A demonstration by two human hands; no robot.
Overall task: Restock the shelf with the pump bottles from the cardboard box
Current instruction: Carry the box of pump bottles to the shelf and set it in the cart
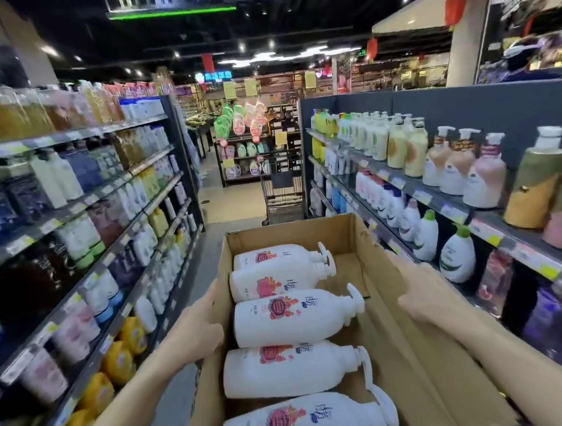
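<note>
Five pump bottles (290, 320) are laid on their sides in a row along the left wall of the cardboard box (418, 364), pumps toward its right wall. The box is held between a left shelf unit (79, 210) and a right shelf unit (441, 198); a shopping cart (283, 192) is placed beyond its far edge.

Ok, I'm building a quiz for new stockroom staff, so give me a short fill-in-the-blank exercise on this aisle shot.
1. The cardboard box holds ____ white pump bottles.
2. The bottles lie on their ____, pumps pointing toward the right-hand shelf.
3. The left hand and right hand each grip one ____ of the box.
4. Ahead in the aisle stands a wire shopping ____.

Missing words: five; sides; side; cart
</note>
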